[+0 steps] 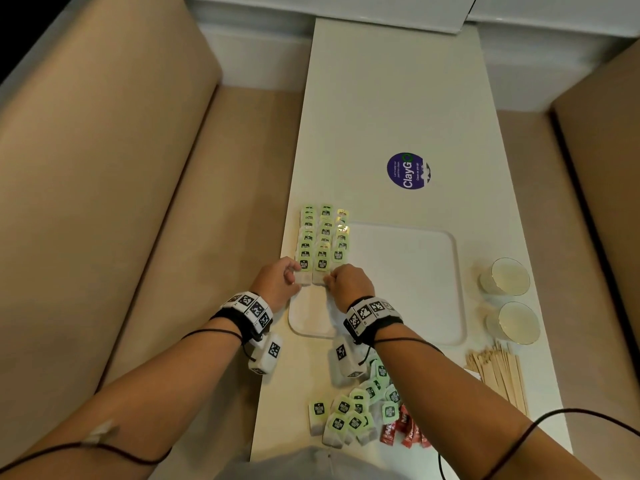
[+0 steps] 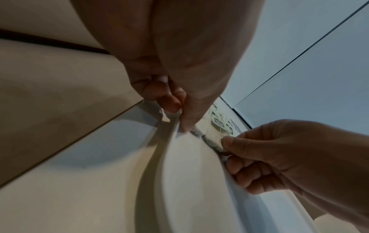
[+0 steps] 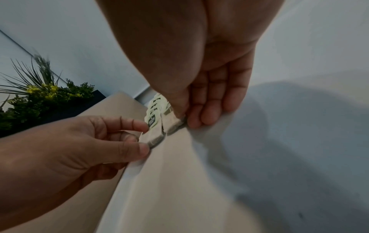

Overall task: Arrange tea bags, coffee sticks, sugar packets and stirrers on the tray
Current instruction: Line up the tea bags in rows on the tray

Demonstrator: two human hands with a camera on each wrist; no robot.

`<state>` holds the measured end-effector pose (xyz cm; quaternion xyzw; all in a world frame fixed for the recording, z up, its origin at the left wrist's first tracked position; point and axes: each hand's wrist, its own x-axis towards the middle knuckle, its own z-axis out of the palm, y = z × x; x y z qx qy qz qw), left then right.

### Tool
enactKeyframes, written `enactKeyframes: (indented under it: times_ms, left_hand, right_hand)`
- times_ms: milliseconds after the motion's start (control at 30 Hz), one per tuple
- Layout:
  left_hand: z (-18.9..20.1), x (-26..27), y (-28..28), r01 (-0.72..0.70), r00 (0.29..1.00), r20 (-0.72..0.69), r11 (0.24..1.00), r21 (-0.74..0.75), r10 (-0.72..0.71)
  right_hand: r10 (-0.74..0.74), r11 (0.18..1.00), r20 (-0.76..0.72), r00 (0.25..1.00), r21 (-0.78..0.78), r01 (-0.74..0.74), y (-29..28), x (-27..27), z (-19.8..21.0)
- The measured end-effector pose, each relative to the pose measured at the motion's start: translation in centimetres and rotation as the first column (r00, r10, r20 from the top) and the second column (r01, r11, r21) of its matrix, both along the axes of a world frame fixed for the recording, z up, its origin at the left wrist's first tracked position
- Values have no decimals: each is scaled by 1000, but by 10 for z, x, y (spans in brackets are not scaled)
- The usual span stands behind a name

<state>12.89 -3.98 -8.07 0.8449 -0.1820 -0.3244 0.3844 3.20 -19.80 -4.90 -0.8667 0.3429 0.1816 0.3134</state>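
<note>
A long white table (image 1: 398, 109) between two beige benches, with a person setting tea bags in rows at the left end of a white tray (image 1: 415, 289).

Nearest the person, a loose heap of tea bags (image 1: 353, 414) and some red packets (image 1: 403, 433), probably coffee sticks or sugar, still wait on the table, with wooden stirrers (image 1: 498, 372) to the right; none of these are on the tray, so the task looks less than half done. Beyond them both hands work side by side at the tray's left edge. The left hand (image 1: 278, 280) pinches the near end of one tea bag (image 1: 302, 277) between thumb and fingertip; the right hand (image 1: 349, 284) pinches the neighbouring tea bag (image 1: 319, 277), its other fingers loosely extended. Farther on, three overlapping rows of tea bags (image 1: 323, 235) already lie in place, while the rest of the tray is bare. Two cups (image 1: 509, 296) stand right of the tray.
</note>
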Motion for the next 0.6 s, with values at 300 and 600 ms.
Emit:
enactKeyframes:
  times_ms: [300, 600]
  left_hand:
    - [1, -1, 2, 7, 1000, 26, 1000, -1, -7]
    - [13, -12, 12, 81, 996, 40, 997, -4, -81]
  right_hand:
    - [-40, 998, 36, 999, 41, 38, 0, -3, 0]
    - [35, 994, 129, 991, 96, -47, -4, -32, 9]
